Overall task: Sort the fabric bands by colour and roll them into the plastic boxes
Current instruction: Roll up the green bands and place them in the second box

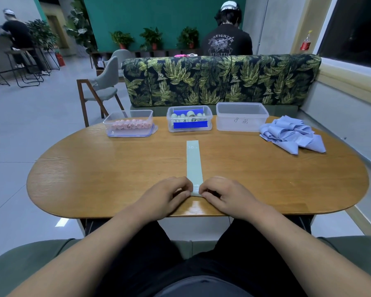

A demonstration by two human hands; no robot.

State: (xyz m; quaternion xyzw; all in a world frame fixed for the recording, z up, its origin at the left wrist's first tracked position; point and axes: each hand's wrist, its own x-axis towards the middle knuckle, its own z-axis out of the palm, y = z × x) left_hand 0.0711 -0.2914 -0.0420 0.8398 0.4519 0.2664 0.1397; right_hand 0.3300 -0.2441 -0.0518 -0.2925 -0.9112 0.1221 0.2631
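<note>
A pale green fabric band (193, 163) lies flat on the wooden table (94, 179), stretching away from me. My left hand (167, 192) and my right hand (222, 194) pinch its near end, where a small roll has formed. At the back stand three clear plastic boxes: the left box (129, 124) holds pink rolls, the middle box (190, 121) with blue tape holds pale green rolls, and the right box (241, 117) has nothing in it. A heap of loose blue bands (293, 133) lies at the far right of the table.
A leaf-patterned sofa back (221, 80) rises just behind the boxes. A grey chair (103, 91) stands to the table's left. One person sits beyond the sofa, another stands far left. A window ledge (351, 78) runs along the right.
</note>
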